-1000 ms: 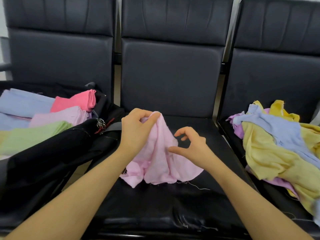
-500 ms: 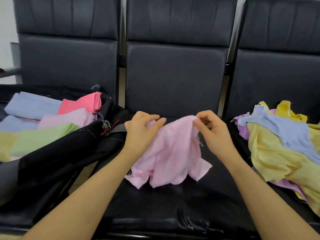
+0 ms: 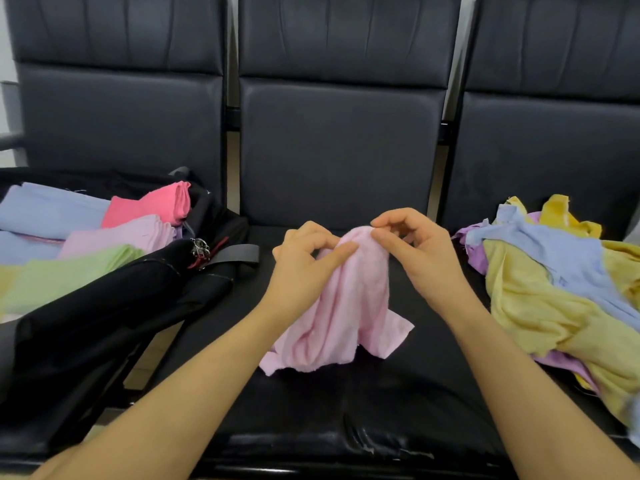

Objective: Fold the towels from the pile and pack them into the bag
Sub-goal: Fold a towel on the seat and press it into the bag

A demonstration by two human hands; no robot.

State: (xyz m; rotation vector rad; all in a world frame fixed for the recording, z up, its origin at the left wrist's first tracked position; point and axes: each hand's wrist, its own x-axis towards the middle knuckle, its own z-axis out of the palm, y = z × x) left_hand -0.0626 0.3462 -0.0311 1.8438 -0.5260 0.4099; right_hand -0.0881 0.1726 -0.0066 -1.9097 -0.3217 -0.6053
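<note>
A light pink towel [image 3: 346, 313] hangs bunched over the middle black seat [image 3: 346, 393], its lower corners resting on the cushion. My left hand [image 3: 304, 268] pinches its top edge from the left. My right hand [image 3: 415, 254] pinches the same top edge from the right, the two hands close together. On the right seat lies the loose pile of towels [image 3: 561, 292], yellow, blue and purple. On the left seat the open black bag [image 3: 104, 313] holds several folded towels [image 3: 114, 233], blue, pink, lilac and green.
Three dark padded seat backs [image 3: 339, 143] rise behind the seats. The bag's flap, with a metal ring and grey strap [image 3: 228, 252], spills toward the middle seat's left edge. A gap between left and middle seats shows pale floor.
My right hand rose from beside the towel, took its top edge and spread it out to the right, then came back in close to my left hand, bunching the towel.
</note>
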